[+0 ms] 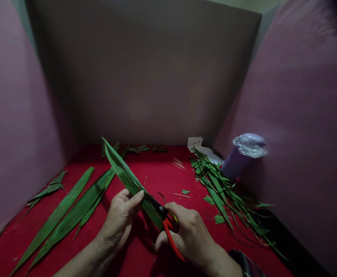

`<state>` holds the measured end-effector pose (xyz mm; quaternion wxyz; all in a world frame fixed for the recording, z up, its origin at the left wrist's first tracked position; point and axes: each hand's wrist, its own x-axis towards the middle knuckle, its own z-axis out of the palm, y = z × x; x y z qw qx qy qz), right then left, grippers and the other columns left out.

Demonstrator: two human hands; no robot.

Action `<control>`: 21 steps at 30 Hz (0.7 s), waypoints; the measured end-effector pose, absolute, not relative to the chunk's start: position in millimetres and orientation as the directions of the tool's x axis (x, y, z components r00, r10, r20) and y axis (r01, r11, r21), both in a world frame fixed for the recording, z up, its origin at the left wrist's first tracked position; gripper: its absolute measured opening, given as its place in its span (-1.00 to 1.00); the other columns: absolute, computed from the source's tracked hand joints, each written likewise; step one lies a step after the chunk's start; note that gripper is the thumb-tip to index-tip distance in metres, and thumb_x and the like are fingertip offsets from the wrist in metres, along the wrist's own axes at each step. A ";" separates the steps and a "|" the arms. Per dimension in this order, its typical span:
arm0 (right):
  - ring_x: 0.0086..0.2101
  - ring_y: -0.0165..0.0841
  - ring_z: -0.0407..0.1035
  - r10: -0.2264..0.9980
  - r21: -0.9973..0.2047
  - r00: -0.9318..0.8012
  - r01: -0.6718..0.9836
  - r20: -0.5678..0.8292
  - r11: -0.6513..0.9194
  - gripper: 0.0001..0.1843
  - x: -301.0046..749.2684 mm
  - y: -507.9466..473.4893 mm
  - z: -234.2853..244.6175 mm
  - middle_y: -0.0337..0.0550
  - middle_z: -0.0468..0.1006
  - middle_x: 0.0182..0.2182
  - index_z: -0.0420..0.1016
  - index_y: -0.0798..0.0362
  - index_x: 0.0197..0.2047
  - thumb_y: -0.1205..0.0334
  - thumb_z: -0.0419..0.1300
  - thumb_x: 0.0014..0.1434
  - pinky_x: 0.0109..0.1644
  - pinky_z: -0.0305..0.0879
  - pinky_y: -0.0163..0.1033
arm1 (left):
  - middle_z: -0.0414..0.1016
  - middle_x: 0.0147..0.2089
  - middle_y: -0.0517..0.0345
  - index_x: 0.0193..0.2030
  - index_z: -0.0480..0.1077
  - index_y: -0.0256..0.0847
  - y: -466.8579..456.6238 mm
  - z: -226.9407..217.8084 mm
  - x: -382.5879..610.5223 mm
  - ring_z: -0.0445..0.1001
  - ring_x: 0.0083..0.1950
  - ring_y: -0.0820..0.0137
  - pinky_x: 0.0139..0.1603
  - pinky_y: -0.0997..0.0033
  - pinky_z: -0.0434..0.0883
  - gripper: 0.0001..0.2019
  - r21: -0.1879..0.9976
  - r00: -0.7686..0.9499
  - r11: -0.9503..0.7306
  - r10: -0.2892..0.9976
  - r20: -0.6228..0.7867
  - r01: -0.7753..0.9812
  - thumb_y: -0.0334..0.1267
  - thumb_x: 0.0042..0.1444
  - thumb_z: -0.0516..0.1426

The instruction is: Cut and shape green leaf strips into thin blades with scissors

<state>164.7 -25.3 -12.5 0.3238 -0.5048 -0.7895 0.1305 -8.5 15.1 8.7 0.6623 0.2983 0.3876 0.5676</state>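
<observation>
A long green leaf (122,166) slants up and to the left above the red cloth. My left hand (122,215) pinches it near its middle, thumb on top. My right hand (190,229) is closed on a pair of scissors (170,235) with red-orange handles and dark blades. The blades lie along the leaf's right edge, just past my left thumb. How far the blades are parted cannot be made out. Below the scissors' pivot, the leaf's lower end sticks out between my two hands.
More long leaves (76,206) lie at left on the red cloth (156,177). A heap of green strips (217,184) lies at right beside a purple plastic-wrapped roll (240,156). Toothpicks (178,163) and a white card (194,143) lie toward the back. Pink walls flank both sides.
</observation>
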 end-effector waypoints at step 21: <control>-0.58 -0.43 0.32 0.866 -0.534 -0.293 0.693 0.405 0.484 -0.70 166.2 -22.3 -15.6 -0.28 0.46 -0.57 0.31 0.04 -0.38 0.05 0.30 -0.01 -0.50 0.12 -0.40 | 0.52 -0.42 0.11 -0.38 0.42 -0.33 16.1 7.4 -6.8 0.46 -0.42 0.46 -0.33 0.48 0.41 -0.81 0.843 0.054 0.167 0.985 -0.163 -0.512 -0.35 -0.17 0.29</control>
